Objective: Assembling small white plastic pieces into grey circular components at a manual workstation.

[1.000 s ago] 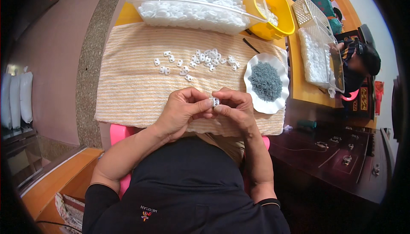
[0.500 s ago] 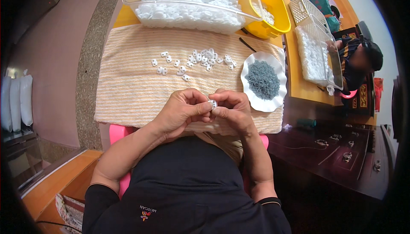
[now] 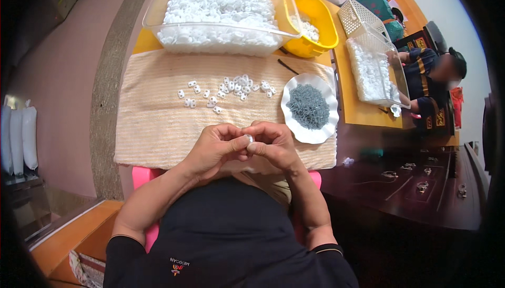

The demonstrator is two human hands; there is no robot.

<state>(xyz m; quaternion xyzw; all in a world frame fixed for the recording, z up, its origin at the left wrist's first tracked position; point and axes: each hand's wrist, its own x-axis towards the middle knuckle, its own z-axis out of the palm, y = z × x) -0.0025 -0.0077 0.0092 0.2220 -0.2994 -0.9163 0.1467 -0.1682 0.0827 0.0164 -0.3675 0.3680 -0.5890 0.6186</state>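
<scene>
My left hand [image 3: 216, 148] and my right hand [image 3: 274, 144] meet above the near part of the striped cloth, fingertips nearly touching. Between their thumbs and forefingers they pinch one small white plastic piece [image 3: 250, 139], mostly covered by the fingers. Beyond my hands lies a loose scatter of white two-hole plastic pieces [image 3: 238, 84], which look like cord locks. To the right of my hands is a white wavy-rimmed plate [image 3: 330, 122] heaped with tiny grey-blue parts [image 3: 309, 106], perhaps springs; they are too small to tell surely.
Beyond the cloth [image 3: 152, 130] stand a clear bin [image 3: 152, 20] full of white pieces and a yellow basin [image 3: 327, 33]. A thin black stick [image 3: 288, 67] lies near the plate. A co-worker [image 3: 423, 67] sits at the right beside another clear bin [image 3: 404, 85] of white pieces.
My view has shifted, so the table sits lower and further left in the picture. Both hands keep pinching the white piece, which now shows less between the fingers.
</scene>
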